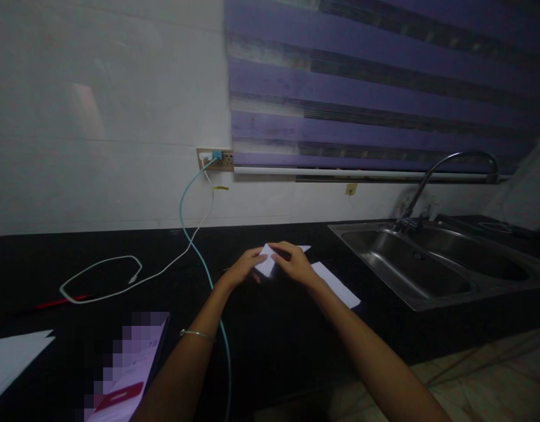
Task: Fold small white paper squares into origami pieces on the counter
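The left hand [243,269] and right hand [296,265] grip the paper [267,262] between them above the table [276,343]. It looks light, thin and easily creased; I'd hold it gently by 2 opposite edges, without squeezing its middle.

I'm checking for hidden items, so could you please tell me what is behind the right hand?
Behind the right hand, a white tip, apparently paper, shows against the black counter. The hand covers the rest, so its full shape and anything else there cannot be seen.
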`<state>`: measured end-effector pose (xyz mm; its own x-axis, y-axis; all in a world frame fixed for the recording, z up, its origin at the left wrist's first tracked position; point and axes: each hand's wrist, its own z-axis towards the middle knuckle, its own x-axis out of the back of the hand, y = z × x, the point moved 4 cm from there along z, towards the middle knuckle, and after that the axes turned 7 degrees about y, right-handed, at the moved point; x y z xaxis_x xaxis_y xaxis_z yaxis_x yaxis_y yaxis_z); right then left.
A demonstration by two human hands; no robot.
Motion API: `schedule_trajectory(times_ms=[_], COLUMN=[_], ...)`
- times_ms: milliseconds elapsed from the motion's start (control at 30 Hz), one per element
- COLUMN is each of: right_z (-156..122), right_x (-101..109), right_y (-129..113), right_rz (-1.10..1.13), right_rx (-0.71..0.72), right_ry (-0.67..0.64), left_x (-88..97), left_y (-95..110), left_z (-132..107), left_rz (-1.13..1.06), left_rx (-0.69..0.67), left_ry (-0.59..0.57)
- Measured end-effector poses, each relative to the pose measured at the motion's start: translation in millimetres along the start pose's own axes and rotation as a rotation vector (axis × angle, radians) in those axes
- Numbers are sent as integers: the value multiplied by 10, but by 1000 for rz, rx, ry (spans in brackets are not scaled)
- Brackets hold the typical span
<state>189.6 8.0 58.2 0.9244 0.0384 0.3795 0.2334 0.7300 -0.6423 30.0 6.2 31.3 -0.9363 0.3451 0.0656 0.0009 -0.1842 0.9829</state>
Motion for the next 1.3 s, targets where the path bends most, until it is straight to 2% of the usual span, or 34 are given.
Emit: schedule_trajectory(times_ms=[133, 267, 433, 633, 867, 967, 1033, 1133, 1300], right_z=[4, 23, 39, 38, 38, 42, 42, 34, 19], right_x=[15, 39, 39, 17, 55, 70, 79, 85, 63], right_y=[51, 92, 154, 142, 75, 51, 24, -22, 8], right_rz=[31, 83, 171, 215, 221, 234, 230, 218, 343], right_rx=[-62, -98, -166, -153, -113, -87, -73, -68, -159], right_ry=[84, 164, 198, 130, 11, -29, -55, -105, -136], left_x=[-28, -23, -16, -29, -83, -82, -83, -101, -76], left_y=[36, 51, 51, 64, 33, 6, 16, 83, 123], left_z=[21, 34, 41, 56, 41, 59, 60, 49, 64], left_rz=[-23, -48, -89, -180, -333, -401, -383, -249, -138], left_rx=[-33, -59, -44, -21, 11, 81, 105, 51, -6], left_ry=[11, 107, 211, 266, 96, 149, 199, 183, 206])
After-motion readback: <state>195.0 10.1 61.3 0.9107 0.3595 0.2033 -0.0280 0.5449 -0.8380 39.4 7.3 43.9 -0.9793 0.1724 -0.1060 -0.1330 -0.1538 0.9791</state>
